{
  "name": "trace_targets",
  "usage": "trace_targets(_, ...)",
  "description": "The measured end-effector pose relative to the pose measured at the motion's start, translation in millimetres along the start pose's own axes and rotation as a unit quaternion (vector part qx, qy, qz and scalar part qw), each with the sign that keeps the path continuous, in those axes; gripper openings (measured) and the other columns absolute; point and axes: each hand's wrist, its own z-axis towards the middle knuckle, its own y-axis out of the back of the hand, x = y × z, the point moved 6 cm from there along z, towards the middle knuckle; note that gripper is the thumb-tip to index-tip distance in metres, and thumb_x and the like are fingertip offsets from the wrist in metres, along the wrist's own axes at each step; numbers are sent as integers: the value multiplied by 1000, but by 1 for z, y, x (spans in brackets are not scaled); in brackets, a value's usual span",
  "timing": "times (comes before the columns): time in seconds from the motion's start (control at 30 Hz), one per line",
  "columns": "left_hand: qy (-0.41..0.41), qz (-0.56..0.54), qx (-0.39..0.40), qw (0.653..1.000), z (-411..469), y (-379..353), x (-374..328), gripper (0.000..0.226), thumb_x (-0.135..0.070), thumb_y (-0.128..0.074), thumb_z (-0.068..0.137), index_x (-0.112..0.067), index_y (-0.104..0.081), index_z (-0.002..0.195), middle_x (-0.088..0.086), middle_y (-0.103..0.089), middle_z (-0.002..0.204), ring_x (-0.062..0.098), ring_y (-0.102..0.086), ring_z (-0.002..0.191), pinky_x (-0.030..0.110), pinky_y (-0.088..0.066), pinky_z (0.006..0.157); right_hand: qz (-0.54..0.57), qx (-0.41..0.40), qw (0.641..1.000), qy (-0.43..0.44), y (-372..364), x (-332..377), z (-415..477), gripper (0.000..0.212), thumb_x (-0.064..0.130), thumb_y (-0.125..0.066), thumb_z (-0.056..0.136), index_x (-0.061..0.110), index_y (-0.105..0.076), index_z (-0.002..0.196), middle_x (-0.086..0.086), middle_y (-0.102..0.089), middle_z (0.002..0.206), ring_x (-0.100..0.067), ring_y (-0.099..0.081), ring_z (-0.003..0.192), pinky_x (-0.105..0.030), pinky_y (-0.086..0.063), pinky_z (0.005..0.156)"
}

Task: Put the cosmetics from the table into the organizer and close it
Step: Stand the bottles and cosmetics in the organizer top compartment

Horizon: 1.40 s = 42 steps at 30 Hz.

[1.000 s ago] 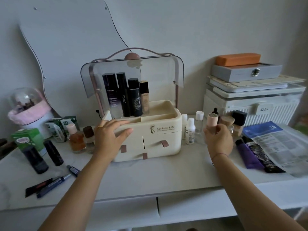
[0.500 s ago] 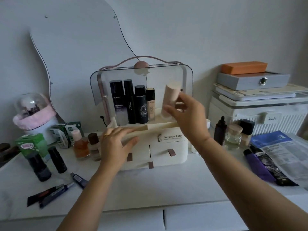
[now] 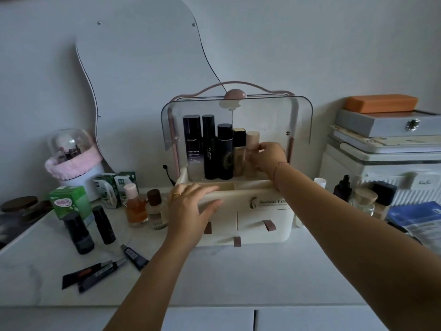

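The right hand gripped the beige bottle, fingers curled round it, upright in the back compartment of the organizer, just beside the gold-capped foundation bottle. The left hand lay flat, fingers straight, on the organizer's front rim. A good placement would seat the base fully before letting go, without nudging the dark bottles. Other cosmetics lay on the bench.
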Motion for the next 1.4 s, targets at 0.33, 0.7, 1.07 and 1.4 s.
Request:
trace_targets(0.33,-8,-2,-3,1000,0,2,-1,41,-53,-52,81,-29,-67,111,-15,-60,107,17,-40,113,24,-21,85,-98,-9,995,20,4,3,-1,19,18,-57,88,5,-60,102,-11,-61,91,-25,-58,86,-33,-47,75)
trace_targets(0.7,-21,7,0,1000,-1,4,-4,36,-44,-60,80,-27,-67,111,-8,-64,107,25,-46,109,37,-33,88,5,-197,960,197,110,-51,-142,16,17,-65,85,20,-60,100,13,-62,86,-1,-61,80,-16,-50,73)
trace_targets(1.07,-17,23,-8,1000,0,0,-3,29,-25,-71,79,-19,-70,108,4,-68,102,33,-47,105,42,-32,88,-33,-268,962,-48,231,-198,-68,46,20,-68,84,6,-54,126,-14,-61,121,-28,-58,109,-44,-49,92)
trace_targets(1.4,-16,32,-5,999,1,0,-2,30,-30,-68,81,-22,-69,109,-2,-67,102,25,-43,102,32,-27,83,-49,-239,966,-87,229,-223,-53,37,21,-71,80,11,-65,115,-15,-70,101,-28,-63,83,-40,-54,78)
